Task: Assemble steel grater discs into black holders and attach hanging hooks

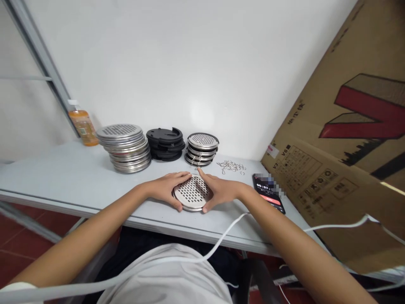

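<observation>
A round metal disc with slotted holes [193, 194] lies flat on the table near its front edge. My left hand [164, 188] curves round its left side, thumb at the front rim and fingers at the back. Round the right side, my right hand [223, 190] grips the rim in the same way. Just behind stands a short stack of perforated discs with black edges [202, 143], small wire pieces hanging at its front. A stack of black plastic discs [165, 144] is to its left, then a taller stack of metal discs [129, 152].
Small metal wire clips [232, 166] lie loose at the back right. A phone [268, 193] rests beside a large cardboard box [335, 143]. An orange bottle [84, 126] stands at the back left. A white cable [218, 244] crosses before my body.
</observation>
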### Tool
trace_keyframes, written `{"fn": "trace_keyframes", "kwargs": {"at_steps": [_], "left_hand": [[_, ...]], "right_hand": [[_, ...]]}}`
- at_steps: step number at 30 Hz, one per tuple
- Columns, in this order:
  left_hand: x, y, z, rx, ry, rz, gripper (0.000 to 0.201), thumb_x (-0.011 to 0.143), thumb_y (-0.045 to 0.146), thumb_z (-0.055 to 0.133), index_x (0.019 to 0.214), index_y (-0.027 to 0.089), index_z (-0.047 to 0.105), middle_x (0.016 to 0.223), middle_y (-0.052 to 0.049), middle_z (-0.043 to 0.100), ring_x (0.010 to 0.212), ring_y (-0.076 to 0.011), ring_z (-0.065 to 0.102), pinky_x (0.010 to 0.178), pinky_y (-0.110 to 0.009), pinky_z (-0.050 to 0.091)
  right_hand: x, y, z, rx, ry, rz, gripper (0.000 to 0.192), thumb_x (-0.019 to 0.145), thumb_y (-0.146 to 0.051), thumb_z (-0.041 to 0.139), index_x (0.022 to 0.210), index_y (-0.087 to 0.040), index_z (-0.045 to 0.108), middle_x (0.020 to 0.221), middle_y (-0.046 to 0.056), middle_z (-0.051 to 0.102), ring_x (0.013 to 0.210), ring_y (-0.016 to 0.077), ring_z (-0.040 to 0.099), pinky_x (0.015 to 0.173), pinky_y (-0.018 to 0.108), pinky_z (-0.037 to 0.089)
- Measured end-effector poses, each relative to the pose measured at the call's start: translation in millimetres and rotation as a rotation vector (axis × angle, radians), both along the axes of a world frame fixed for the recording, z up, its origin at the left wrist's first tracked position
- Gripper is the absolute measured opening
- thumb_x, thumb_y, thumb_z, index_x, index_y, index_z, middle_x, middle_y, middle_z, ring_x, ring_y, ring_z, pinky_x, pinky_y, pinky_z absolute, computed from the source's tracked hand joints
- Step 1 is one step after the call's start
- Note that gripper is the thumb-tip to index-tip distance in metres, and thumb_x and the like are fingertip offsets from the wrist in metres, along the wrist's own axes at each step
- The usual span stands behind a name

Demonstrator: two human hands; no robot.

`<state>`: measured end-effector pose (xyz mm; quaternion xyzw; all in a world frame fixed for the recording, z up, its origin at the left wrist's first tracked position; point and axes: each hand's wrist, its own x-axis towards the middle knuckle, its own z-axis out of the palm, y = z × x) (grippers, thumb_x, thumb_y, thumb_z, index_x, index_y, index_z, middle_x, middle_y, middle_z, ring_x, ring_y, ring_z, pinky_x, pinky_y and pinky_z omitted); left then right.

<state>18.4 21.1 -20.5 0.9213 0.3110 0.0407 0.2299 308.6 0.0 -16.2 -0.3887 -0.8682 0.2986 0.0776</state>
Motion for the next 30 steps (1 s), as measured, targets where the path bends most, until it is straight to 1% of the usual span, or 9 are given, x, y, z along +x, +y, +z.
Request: {"fn": "trace_keyframes", "kwargs": {"at_steps": [3, 6, 8, 10, 12, 17, 20, 24, 30], "left_hand": [[-1, 1, 3.7, -0.015, 0.007, -0.007, 0.129, 0.059, 0.073, 0.081, 0.162, 0.026, 0.018, 0.169, -0.014, 0.012, 0.153, -0.0414, 0.016, 0.124, -0.053, 0.017], [-2, 1, 7.0, -0.013, 0.018, -0.022, 0.126, 0.062, 0.073, 0.079, 0.162, 0.026, 0.019, 0.169, -0.015, 0.011, 0.153, -0.0411, 0.017, 0.123, -0.051, 0.019], [-3, -1, 8.1, -0.003, 0.02, -0.042, 0.124, 0.064, 0.074, 0.078, 0.162, 0.026, 0.018, 0.169, -0.014, 0.011, 0.153, -0.0403, 0.017, 0.123, -0.05, 0.02], [-3, -3, 7.3, 0.013, 0.014, -0.038, 0.124, 0.064, 0.075, 0.076, 0.162, 0.026, 0.018, 0.169, -0.014, 0.01, 0.154, -0.04, 0.016, 0.124, -0.05, 0.019], [-4, -6, 4.0, 0.035, 0.0, -0.005, 0.123, 0.065, 0.076, 0.075, 0.162, 0.025, 0.019, 0.169, -0.014, 0.01, 0.154, -0.0406, 0.015, 0.124, -0.051, 0.017], [-4, -6, -9.4, 0.086, -0.09, 0.007, 0.119, 0.066, 0.075, 0.075, 0.161, 0.028, 0.022, 0.168, -0.014, 0.016, 0.152, -0.0416, 0.02, 0.123, -0.053, 0.019], [-4, -4, -13.8, 0.085, -0.119, 0.01, 0.119, 0.064, 0.076, 0.076, 0.161, 0.03, 0.024, 0.168, -0.013, 0.019, 0.152, -0.0414, 0.022, 0.122, -0.053, 0.021], [-3, -5, -12.9, 0.077, -0.122, 0.021, 0.12, 0.064, 0.075, 0.076, 0.161, 0.029, 0.025, 0.168, -0.013, 0.02, 0.151, -0.0416, 0.023, 0.122, -0.053, 0.021], [-2, -6, -11.6, 0.058, -0.116, 0.027, 0.119, 0.064, 0.075, 0.076, 0.16, 0.027, 0.026, 0.168, -0.012, 0.018, 0.152, -0.0418, 0.021, 0.123, -0.053, 0.02]], "right_hand": [[-8, -4, 23.3, -0.015, -0.09, -0.035, 0.142, 0.058, -0.066, 0.085, 0.163, -0.02, 0.002, 0.167, 0.021, 0.012, 0.152, 0.0421, 0.022, 0.12, 0.057, 0.031], [-17, -5, 61.0, 0.043, -0.118, -0.087, 0.126, 0.07, -0.07, 0.075, 0.163, -0.016, 0.008, 0.167, 0.02, 0.012, 0.152, 0.041, 0.024, 0.12, 0.055, 0.033], [-27, 5, 87.7, 0.08, -0.108, -0.046, 0.116, 0.072, -0.065, 0.077, 0.162, -0.018, 0.02, 0.162, 0.018, 0.032, 0.141, 0.0391, 0.046, 0.114, 0.051, 0.042], [-43, 23, 108.7, 0.101, -0.098, -0.018, 0.096, 0.077, -0.058, 0.076, 0.156, -0.019, 0.038, 0.141, 0.016, 0.061, 0.121, 0.0346, 0.064, 0.104, 0.047, 0.051], [-65, 49, 119.7, 0.21, -0.09, -0.084, 0.072, 0.083, -0.048, 0.073, 0.144, -0.017, 0.054, 0.123, 0.013, 0.072, 0.112, 0.0314, 0.069, 0.102, 0.045, 0.051], [-126, 105, 104.2, 0.43, -0.045, -0.399, 0.058, 0.088, -0.035, 0.066, 0.139, -0.011, 0.056, 0.136, 0.017, 0.063, 0.125, 0.028, 0.061, 0.106, 0.038, 0.047], [-147, 121, 85.2, 0.468, -0.073, -0.465, 0.052, 0.086, -0.036, 0.069, 0.132, -0.013, 0.059, 0.135, 0.017, 0.062, 0.125, 0.0275, 0.06, 0.105, 0.037, 0.047], [-153, 127, 73.8, 0.461, -0.084, -0.497, 0.046, 0.088, -0.035, 0.067, 0.128, -0.014, 0.059, 0.13, 0.016, 0.064, 0.122, 0.0269, 0.06, 0.103, 0.038, 0.047], [-151, 127, 79.6, 0.413, -0.099, -0.493, 0.048, 0.082, -0.04, 0.073, 0.122, -0.016, 0.059, 0.126, 0.015, 0.064, 0.116, 0.027, 0.061, 0.098, 0.037, 0.049]]}}
